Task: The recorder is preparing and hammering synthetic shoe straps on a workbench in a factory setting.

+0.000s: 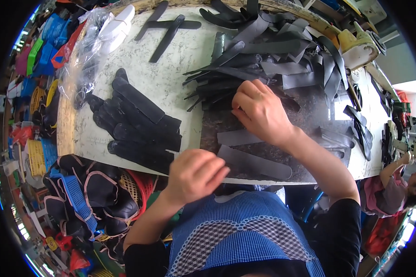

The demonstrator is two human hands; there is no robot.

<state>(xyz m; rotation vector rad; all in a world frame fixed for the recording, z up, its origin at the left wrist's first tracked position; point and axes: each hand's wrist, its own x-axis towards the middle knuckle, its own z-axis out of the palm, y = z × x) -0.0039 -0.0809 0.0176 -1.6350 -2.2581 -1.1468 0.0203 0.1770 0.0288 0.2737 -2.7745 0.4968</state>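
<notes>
Beside a clear plastic bag (85, 51) and stacked black pieces (141, 122) on the pale tabletop (180, 60), the left hand (195, 174) hung curled, apparently empty, while the right hand (260, 111) pressed bent fingers into a tangled heap of black strips (272, 51), one flat strip (254, 162) lying just below.

Stack of cut strips (141, 122) at the left on the worktable (180, 60); loose heap of strips (268, 51) behind the right hand (259, 111); left hand (195, 173) at the near edge, beside two flat strips (254, 161).
</notes>
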